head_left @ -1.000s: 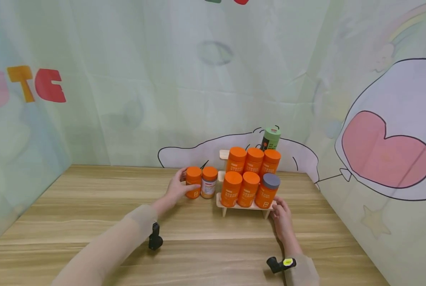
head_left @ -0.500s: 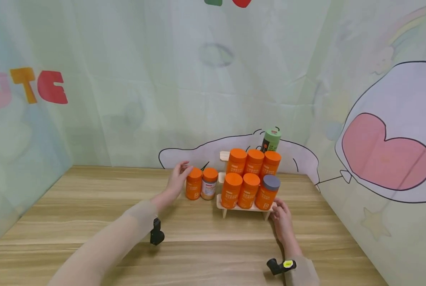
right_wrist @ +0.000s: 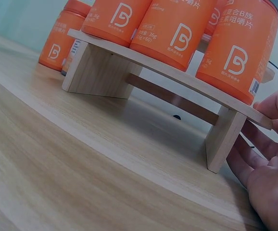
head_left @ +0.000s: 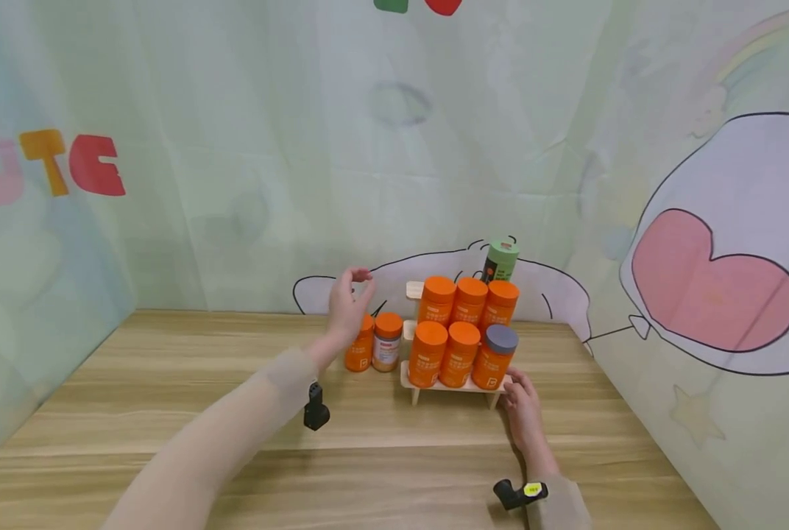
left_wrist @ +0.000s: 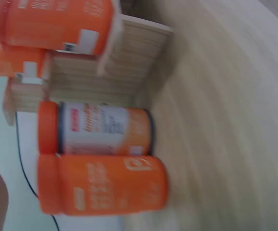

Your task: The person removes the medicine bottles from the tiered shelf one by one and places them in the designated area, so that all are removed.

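My left hand [head_left: 348, 311] is lifted in front of two bottles, its fingers bent loosely with nothing between them. Below it stands an orange bottle [left_wrist: 105, 185], side by side with a clear, white-labelled bottle with an orange cap [left_wrist: 107, 129]. To their right is a stepped wooden rack [right_wrist: 168, 72]. My right hand [head_left: 523, 408] grips the right end of its lowest shelf, one digit over the board and other fingers beneath. That shelf carries two orange-capped bottles [head_left: 427, 361] and an orange bottle with a grey cap [head_left: 494, 361].
Three orange-capped bottles [head_left: 470, 298] fill the middle step. A green-capped dark bottle [head_left: 501, 259] stands on the top step at the right. Behind the wooden table [head_left: 368, 478] hangs a printed curtain [head_left: 249, 184], which also closes off the right side.
My left hand has let go of the orange bottle beside the white-labelled one, then risen and moved right above it. The right hand stays at the rack.
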Demonstrator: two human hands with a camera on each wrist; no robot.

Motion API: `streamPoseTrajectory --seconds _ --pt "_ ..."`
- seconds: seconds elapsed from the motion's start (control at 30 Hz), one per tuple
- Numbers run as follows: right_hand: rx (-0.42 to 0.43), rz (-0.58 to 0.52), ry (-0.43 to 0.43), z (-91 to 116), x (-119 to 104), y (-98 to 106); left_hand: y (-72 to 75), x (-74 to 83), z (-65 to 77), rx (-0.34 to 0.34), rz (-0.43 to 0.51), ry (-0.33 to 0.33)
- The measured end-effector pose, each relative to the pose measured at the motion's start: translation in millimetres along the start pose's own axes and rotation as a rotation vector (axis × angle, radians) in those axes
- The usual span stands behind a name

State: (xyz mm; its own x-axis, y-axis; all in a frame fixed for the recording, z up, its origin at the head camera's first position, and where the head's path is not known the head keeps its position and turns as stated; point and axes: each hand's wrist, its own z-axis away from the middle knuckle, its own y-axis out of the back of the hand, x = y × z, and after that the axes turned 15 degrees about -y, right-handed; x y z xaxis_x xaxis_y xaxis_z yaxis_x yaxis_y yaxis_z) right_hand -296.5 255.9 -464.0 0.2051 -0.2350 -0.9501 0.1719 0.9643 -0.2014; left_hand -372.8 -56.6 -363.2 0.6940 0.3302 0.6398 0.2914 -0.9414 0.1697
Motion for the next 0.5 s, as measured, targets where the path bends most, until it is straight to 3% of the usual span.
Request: streamPoseTrajectory --seconds 0.17,0.37,0.5 --pt "0.002 0.008 -0.002 0 -2 1 -18.4 21.5 -20.0 -0.024 0.039 -0.099" --pt "-0.004 -0.022 0.015 -1 -2 1 -43.5 49.5 -39.3 -0.141 0.123 -0.128" --pt "-0.012 -0.026 0.021 -2 2 0 -56.3 64.4 -46.6 -0.206 0.125 -0.166"
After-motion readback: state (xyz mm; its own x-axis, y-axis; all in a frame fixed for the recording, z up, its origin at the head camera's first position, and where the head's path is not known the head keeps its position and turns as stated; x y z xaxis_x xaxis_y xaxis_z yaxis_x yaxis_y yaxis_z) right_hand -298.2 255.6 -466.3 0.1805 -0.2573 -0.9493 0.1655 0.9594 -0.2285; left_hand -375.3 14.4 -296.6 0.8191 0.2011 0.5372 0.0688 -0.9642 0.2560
